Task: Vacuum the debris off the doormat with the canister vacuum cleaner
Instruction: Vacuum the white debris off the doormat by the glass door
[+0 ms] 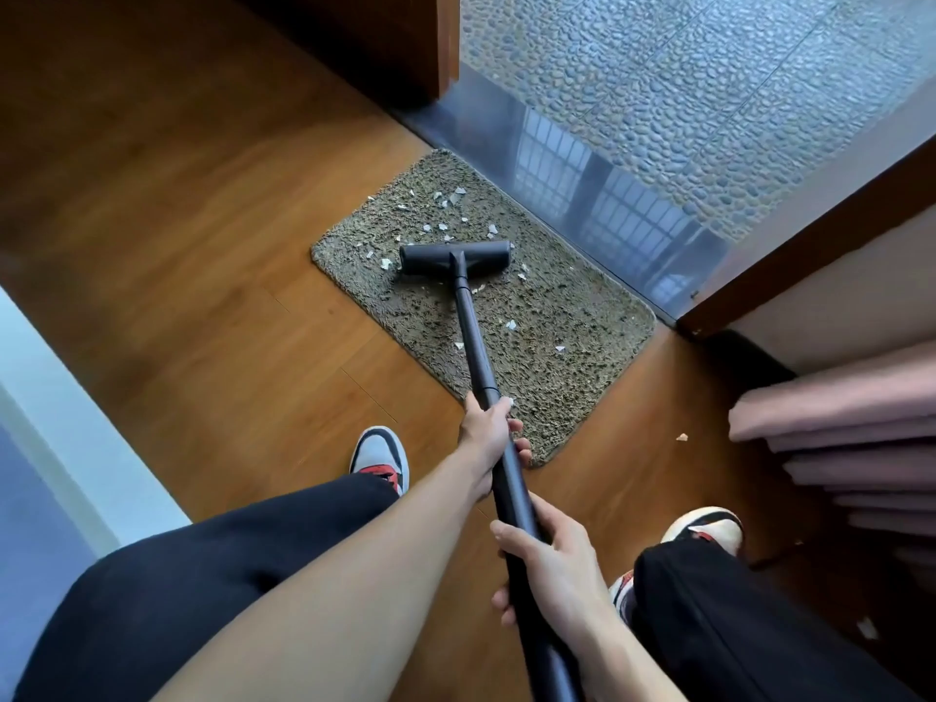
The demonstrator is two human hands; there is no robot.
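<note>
Your shaggy olive-brown, round-cornered doormat lies on the glossy wooden plank floor against a dark polished threshold, strewn with pale jagged debris flakes, flat black plastic vacuum head on its pile, your left hand and right hand both gripping the smooth black wand tube.

Black vacuum head on littered doormat
</note>
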